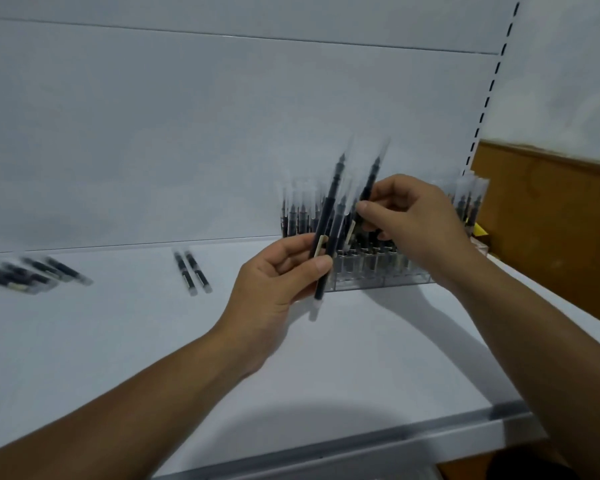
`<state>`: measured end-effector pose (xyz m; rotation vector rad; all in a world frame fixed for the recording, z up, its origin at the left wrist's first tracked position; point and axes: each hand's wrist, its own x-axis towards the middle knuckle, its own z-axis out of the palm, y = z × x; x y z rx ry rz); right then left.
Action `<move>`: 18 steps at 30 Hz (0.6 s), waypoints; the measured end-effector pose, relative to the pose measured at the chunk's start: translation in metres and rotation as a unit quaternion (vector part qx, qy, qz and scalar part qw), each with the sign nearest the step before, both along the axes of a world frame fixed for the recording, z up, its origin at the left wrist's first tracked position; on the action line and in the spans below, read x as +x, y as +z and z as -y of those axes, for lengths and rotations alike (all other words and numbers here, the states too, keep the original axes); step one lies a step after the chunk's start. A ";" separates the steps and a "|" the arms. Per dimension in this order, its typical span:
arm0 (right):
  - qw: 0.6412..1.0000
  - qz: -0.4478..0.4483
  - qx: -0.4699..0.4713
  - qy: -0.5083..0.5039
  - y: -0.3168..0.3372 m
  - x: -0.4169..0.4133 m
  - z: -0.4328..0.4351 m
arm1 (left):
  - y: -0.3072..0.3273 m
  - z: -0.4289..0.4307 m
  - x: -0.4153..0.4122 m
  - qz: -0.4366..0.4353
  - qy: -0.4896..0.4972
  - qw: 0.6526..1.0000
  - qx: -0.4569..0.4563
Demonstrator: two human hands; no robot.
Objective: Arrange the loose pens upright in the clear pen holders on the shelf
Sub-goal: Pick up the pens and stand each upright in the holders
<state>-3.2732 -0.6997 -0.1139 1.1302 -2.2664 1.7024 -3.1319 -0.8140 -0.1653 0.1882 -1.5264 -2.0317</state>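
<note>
White shelf (118,341) | left grip (274,282) curled round pens (327,220) | right grip (413,220) pinching pen (370,180)

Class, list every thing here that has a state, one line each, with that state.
Left hand, gripping a dark pen, held near upright.
Right hand, pinching a second pen.
Clear pen holders, holding upright pens.
Pair of loose pens, lying flat on shelf.
Far-left pile of pens, lying flat.

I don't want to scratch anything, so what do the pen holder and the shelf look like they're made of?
Holder: clear hard plastic, probably acrylic; pen ends show through its walls. Shelf: likely painted sheet metal, matte white; its front lip looks bare grey metal, though blur leaves this open.
</note>
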 end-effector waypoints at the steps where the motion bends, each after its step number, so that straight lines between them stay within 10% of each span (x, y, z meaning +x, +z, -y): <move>1: 1.000 -0.006 0.008 -0.003 -0.002 -0.001 0.003 | 0.000 0.000 0.000 -0.001 -0.003 1.000 -0.001; 12: 0.978 -0.049 0.201 -0.017 -0.018 0.000 0.009 | -0.001 0.000 -0.001 0.000 -0.007 1.000 -0.005; 18: 0.997 0.021 0.070 0.032 -0.012 0.014 -0.008 | -0.002 0.001 -0.001 0.004 -0.002 1.000 -0.002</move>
